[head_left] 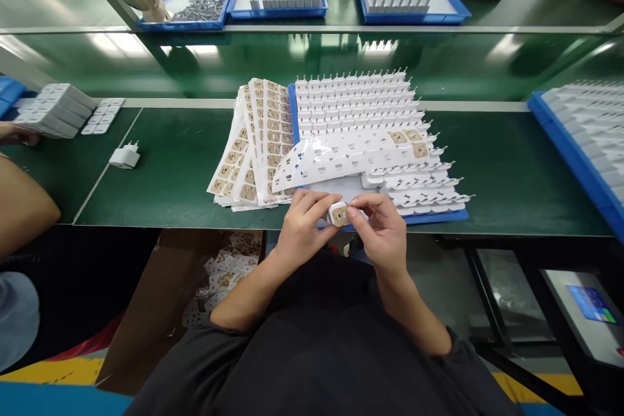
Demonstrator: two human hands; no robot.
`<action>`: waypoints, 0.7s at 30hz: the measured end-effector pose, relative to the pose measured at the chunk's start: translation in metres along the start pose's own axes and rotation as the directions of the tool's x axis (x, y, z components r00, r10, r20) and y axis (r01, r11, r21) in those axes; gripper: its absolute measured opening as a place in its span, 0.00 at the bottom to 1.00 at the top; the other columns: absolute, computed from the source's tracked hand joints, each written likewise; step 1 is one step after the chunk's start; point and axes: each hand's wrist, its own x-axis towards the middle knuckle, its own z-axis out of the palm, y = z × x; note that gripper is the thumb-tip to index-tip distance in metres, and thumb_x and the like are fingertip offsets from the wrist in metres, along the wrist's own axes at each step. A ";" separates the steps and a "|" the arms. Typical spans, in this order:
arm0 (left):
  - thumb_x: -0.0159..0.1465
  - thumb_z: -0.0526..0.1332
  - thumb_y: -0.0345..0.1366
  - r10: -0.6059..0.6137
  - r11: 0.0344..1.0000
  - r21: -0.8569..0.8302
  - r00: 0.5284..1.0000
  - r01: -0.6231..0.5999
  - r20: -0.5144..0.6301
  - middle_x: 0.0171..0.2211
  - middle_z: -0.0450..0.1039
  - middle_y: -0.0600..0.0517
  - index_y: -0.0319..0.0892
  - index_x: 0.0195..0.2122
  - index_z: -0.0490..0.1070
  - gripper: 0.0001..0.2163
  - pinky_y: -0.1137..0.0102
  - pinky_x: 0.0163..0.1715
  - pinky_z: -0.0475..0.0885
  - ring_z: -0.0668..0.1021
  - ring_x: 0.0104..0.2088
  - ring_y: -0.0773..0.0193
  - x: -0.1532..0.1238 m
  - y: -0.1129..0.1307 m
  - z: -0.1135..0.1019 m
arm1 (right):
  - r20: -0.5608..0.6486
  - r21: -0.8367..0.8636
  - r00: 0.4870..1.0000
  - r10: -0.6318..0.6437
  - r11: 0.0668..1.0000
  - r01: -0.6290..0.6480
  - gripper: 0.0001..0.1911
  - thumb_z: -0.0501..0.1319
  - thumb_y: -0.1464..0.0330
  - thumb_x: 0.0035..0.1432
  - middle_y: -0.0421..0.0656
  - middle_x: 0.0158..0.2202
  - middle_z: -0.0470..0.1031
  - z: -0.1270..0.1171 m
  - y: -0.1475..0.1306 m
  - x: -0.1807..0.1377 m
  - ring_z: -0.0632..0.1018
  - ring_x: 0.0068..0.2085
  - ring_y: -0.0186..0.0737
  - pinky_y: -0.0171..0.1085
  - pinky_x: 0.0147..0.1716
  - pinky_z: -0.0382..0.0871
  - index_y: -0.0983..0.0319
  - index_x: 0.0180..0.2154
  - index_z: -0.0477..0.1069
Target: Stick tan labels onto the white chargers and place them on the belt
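Note:
My left hand [308, 221] grips a white plug charger [332, 213] between thumb and fingers, its flat face turned up toward me. A tan sticker [340, 214] with cut-outs lies over that face. At its right edge, my right hand [379, 227] pinches the sticker with thumb and index finger; whether it is fully pressed down I cannot tell. Just beyond my hands, a mostly peeled sticker sheet [336, 155] with a few tan stickers left rests across rows of white plug chargers [355, 104] in a blue tray [439, 216].
Fanned sticker sheets [263, 143] lie left of the tray. A single charger [125, 155] and stacked white pieces [56, 110] sit farther left, near a co-worker's arm [24, 208]. Another loaded tray [575, 156] stands right. Trays line the upper shelf; a cardboard box [141, 312] holds used sheets below.

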 end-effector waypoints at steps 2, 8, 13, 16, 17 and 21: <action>0.66 0.68 0.38 0.005 1.000 0.005 1.000 -0.005 0.004 0.41 0.80 0.47 0.43 0.52 0.76 0.15 0.64 0.42 0.73 0.76 0.39 0.59 0.000 0.000 -0.001 | 0.000 -0.012 1.000 -0.014 1.000 0.014 0.01 0.65 0.68 0.65 0.41 0.37 0.78 0.001 0.000 0.000 0.79 0.40 0.40 0.40 0.44 0.75 0.56 0.40 0.75; 0.66 0.68 0.38 0.003 0.999 0.034 1.000 -0.003 0.011 0.42 0.80 0.47 0.44 0.52 0.76 0.14 0.63 0.43 0.73 0.77 0.40 0.59 0.001 0.002 -0.004 | -0.006 -0.047 1.000 -0.020 0.999 0.019 0.02 0.64 0.66 0.65 0.41 0.36 0.77 0.003 0.000 0.000 0.79 0.39 0.41 0.42 0.43 0.76 0.56 0.39 0.75; 0.65 0.68 0.37 0.020 0.999 0.034 1.000 -0.020 0.006 0.42 0.80 0.47 0.43 0.52 0.76 0.14 0.63 0.42 0.74 0.76 0.40 0.58 0.001 0.003 -0.005 | -0.005 -0.050 0.999 -0.037 0.998 0.037 0.01 0.64 0.67 0.66 0.41 0.36 0.77 0.004 0.001 -0.001 0.79 0.39 0.41 0.42 0.43 0.76 0.56 0.40 0.75; 0.66 0.68 0.37 0.002 0.999 0.046 1.000 -0.003 0.022 0.42 0.80 0.47 0.43 0.52 0.76 0.14 0.63 0.43 0.74 0.76 0.41 0.58 0.001 0.004 -0.005 | -0.024 -0.092 0.999 -0.033 0.995 0.031 0.02 0.64 0.65 0.66 0.42 0.36 0.77 0.005 0.000 -0.002 0.79 0.39 0.42 0.43 0.43 0.77 0.56 0.40 0.75; 0.66 0.68 0.38 -0.004 0.999 0.050 1.000 0.003 0.027 0.42 0.80 0.47 0.44 0.52 0.76 0.14 0.63 0.43 0.74 0.76 0.41 0.57 0.001 0.004 -0.005 | -0.030 -0.112 0.999 -0.034 0.993 0.030 0.03 0.64 0.65 0.66 0.42 0.36 0.77 0.005 0.000 -0.003 0.79 0.39 0.42 0.44 0.43 0.77 0.56 0.40 0.75; 0.66 0.67 0.36 0.014 0.999 0.051 1.000 -0.015 0.015 0.42 0.80 0.46 0.43 0.52 0.76 0.14 0.63 0.43 0.74 0.76 0.41 0.57 0.002 0.005 -0.005 | -0.045 -0.193 0.998 -0.051 0.980 0.042 0.02 0.65 0.65 0.65 0.42 0.36 0.78 0.007 -0.001 -0.005 0.79 0.39 0.42 0.43 0.42 0.78 0.56 0.40 0.74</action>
